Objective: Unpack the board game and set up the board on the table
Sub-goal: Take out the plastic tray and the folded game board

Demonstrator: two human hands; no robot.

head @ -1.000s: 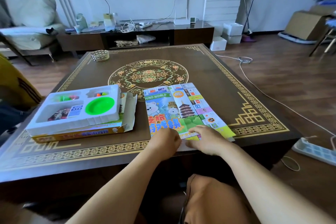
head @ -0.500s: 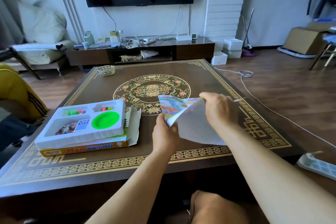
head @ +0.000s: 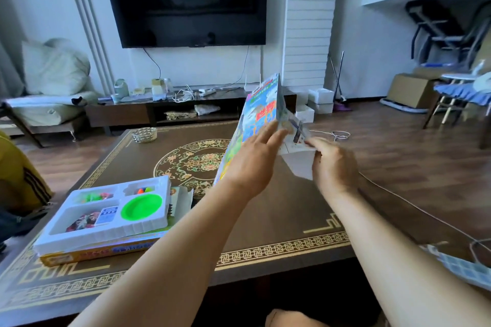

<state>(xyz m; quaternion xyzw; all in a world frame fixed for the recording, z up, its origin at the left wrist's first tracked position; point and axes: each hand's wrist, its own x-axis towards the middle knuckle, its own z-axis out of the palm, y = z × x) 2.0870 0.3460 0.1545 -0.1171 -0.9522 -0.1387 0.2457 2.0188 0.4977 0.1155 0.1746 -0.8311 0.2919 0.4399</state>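
- Board (head: 259,117): out of its box, still folded, raised above the counter (head: 292,210); unfolding and laying flat remain.
- My right hand (head: 330,164) pinches its white corner; left hand (head: 252,162), fingers straight, presses its printed face.
- Tray of pieces (head: 111,210): near left, atop box (head: 101,251).

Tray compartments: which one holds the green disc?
The near right one of the tray: the round green disc fills it. The others hold cards or small pieces.

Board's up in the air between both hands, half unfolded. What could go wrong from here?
The board is lifted, with the left hand flat against it and only the right hand pinching it: it may slip. Swinging it open leftward could knock the tray perched on the box.
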